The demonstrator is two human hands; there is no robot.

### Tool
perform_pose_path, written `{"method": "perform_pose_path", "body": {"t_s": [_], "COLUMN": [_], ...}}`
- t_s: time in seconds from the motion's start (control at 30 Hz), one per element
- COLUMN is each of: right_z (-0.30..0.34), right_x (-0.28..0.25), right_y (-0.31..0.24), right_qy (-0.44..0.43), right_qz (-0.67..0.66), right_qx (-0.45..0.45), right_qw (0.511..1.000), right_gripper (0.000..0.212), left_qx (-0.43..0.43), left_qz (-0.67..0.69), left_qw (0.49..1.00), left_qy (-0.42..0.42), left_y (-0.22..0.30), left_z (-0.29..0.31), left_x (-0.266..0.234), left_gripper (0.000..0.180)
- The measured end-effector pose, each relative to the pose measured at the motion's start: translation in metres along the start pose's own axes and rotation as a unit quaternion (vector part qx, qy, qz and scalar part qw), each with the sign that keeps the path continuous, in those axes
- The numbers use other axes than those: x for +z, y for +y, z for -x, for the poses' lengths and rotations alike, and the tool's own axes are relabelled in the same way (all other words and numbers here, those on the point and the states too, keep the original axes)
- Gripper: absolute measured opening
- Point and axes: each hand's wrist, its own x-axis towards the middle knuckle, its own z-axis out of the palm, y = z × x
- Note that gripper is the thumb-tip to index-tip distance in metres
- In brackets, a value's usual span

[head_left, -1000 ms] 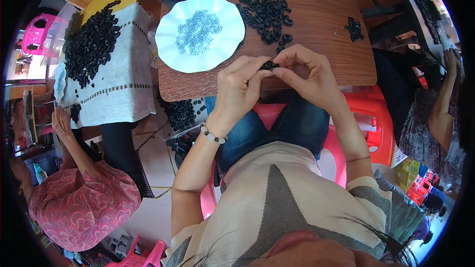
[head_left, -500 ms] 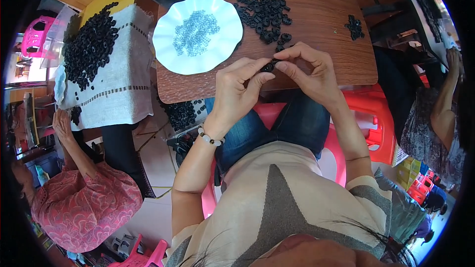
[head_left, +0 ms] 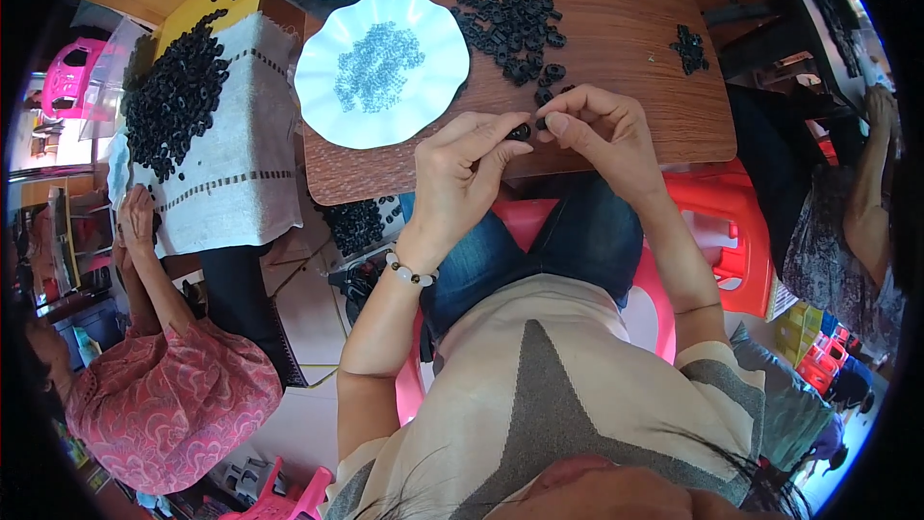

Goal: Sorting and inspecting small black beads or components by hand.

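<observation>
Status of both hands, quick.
Left hand: closed, pinching a small black part between thumb and fingers.
Right hand: closed in a pinch, apparently on another black piece, mostly hidden.

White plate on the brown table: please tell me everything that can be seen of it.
The white plate is round, with a wavy rim, glossy, plastic or ceramic by its look. It rests face-up on the left of the table, holding many small clear-looking pieces. Black parts lie close to its right; contact is unclear.
</observation>
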Motion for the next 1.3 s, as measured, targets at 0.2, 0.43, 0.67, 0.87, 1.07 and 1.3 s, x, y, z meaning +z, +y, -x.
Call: {"method": "perform_pose_path", "body": {"t_s": [0.2,0.43,0.67,0.87,1.07,1.3], "right_z": [0.0,0.0,0.001,0.003,0.005,0.004], "right_x": [0.002,0.005,0.01,0.009,0.013,0.008], "right_y": [0.001,0.013,0.01,0.009,0.009,0.01], "right_qy": [-0.016,0.015,0.042,0.044,0.045,0.033], "right_qz": [0.009,0.031,0.094,0.122,0.115,0.12], "right_qx": [0.021,0.017,-0.002,0.003,-0.005,-0.026], "right_qw": [1.0,0.999,0.995,0.992,0.992,0.992], "right_gripper": [0.016,0.015,0.015,0.016,0.014,0.012], "left_qx": [0.002,0.025,0.042,0.039,0.024,0.035], "left_qz": [-0.011,-0.072,-0.095,-0.097,-0.071,-0.07], "left_qw": [1.0,0.997,0.994,0.993,0.996,0.995], "left_qy": [-0.009,-0.026,-0.041,-0.057,-0.055,-0.068], "left_y": [-0.002,-0.003,-0.006,-0.007,-0.012,-0.007], "left_z": [0.002,0.002,0.003,0.004,0.006,0.004], "left_x": [0.001,0.0,0.003,0.004,0.004,0.004], "left_gripper": [0.03,0.034,0.037,0.037,0.037,0.035]}}
